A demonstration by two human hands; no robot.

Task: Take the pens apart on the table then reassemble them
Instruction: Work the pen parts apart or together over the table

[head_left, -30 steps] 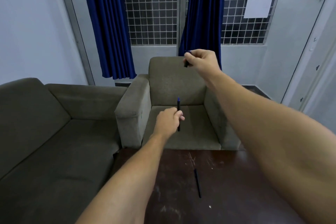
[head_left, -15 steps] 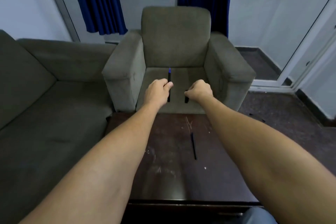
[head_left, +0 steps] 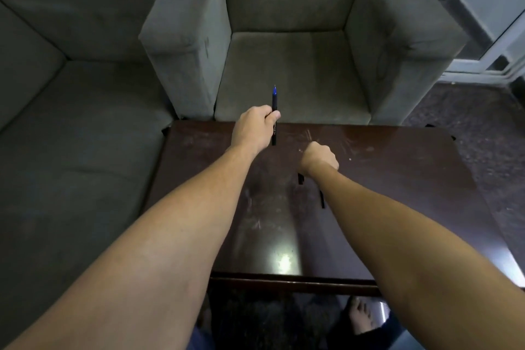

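While the grey sofa (head_left: 71, 128) fills the left side of the view, the left hand (head_left: 253, 127) reaches out over the far edge of the dark wooden table (head_left: 397, 179), its fingers and thumb pinched around a black pen body (head_left: 274, 116). That pen body stands nearly upright in the grasp, its blue tip pointing up and away toward the seat of the grey armchair (head_left: 292, 74) beyond the table, its lower end hanging just above the tabletop. To the right of it, the right hand (head_left: 319, 159) is curled into a closed fist low over the table, knuckles turned down. A short black piece, the pen cap (head_left: 300, 178), shows just beneath the wrist side of that fist; whether the fingers still grip it or it already lies on the wood cannot be told from here. Just right of the cap, a second black pen (head_left: 322, 199) lies flat on the table, mostly covered by the right forearm, with only its near end showing. The tabletop is scratched and carries a bright glare spot near its front edge.
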